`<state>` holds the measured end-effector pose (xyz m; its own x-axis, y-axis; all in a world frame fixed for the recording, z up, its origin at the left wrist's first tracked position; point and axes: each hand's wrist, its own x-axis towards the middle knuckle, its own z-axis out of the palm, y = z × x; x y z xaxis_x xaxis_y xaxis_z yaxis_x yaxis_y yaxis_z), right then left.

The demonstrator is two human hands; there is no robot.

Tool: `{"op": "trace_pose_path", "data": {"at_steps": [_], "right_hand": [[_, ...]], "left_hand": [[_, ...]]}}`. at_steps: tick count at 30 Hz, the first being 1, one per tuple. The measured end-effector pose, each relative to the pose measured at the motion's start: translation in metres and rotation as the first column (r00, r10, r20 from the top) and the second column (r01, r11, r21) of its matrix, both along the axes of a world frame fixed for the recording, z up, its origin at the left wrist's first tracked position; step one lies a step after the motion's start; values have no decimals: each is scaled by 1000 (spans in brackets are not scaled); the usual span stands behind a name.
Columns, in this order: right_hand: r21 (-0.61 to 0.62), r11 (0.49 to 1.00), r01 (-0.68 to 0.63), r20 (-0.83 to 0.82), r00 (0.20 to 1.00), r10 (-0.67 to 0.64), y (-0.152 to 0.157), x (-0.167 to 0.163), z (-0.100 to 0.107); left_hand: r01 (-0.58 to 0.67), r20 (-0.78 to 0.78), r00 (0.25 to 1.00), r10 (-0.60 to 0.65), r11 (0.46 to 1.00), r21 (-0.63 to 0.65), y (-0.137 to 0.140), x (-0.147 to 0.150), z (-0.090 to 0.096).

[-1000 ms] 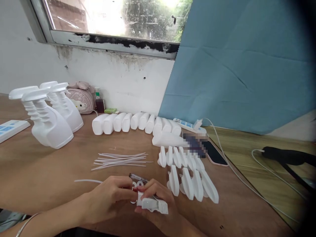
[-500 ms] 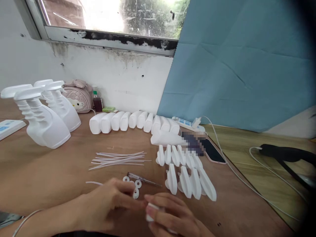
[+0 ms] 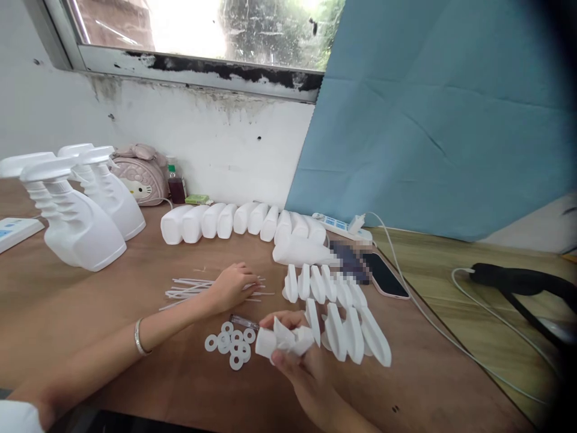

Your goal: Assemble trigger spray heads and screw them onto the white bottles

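Observation:
A white spray trigger head [image 3: 288, 338] is gripped in my right hand [image 3: 311, 367], its threaded collar side toward the left. My left hand [image 3: 234, 287] reaches over the bundle of thin white plastic tubes [image 3: 189, 290], fingers curled down and closed at its right end; the fingertips partly hide the tubes there. Between my left forearm and right hand lies a cluster of white ring washers [image 3: 236, 347]. A clear-handled screwdriver [image 3: 244, 323] sits just beyond the washers, its shaft hidden behind my right hand. Several more trigger heads [image 3: 336, 331] lie in two rows right of my right hand.
White bottles [image 3: 193, 224] lie in a row along the back. Assembled spray bottles [image 3: 90, 234] stand at the left, near a pink bag [image 3: 139, 177] and a small dark bottle [image 3: 177, 186]. A phone [image 3: 385, 275], power strip [image 3: 342, 227] and white cable [image 3: 417, 304] are at the right.
My left hand has moved from beside the right hand forward to the tubes, uncovering more washers. My right hand has raised and turned the trigger head, now plainly visible.

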<state>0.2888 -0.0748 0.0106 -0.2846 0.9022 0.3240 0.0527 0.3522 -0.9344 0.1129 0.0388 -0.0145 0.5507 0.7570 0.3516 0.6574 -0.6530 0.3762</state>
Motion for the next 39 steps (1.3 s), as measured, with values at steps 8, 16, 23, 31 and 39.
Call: {"op": "trace_pose_path", "data": {"at_steps": [8,16,23,31,39], "right_hand": [[-209,976,57,-199,975,-100,27,-15,-22],[-203,966,162,-94,978,-184,35,-34,-27],[256,941,219,305,906,-294,26,-26,-41],[607,791,-77,695,535,-481,34,-25,-44],[839,540,-60,268,910,-315,20,-8,-32]], "left_hand": [[138,348,937,-41,955,-261,-15,-29,16],[566,741,656,147,554,-611,-49,-28,14],[160,583,777,237,822,-547,-36,-45,9],[9,494,851,179,935,-355,-32,-49,3],[-94,358,922,149,981,-167,-38,-48,-2]]}}
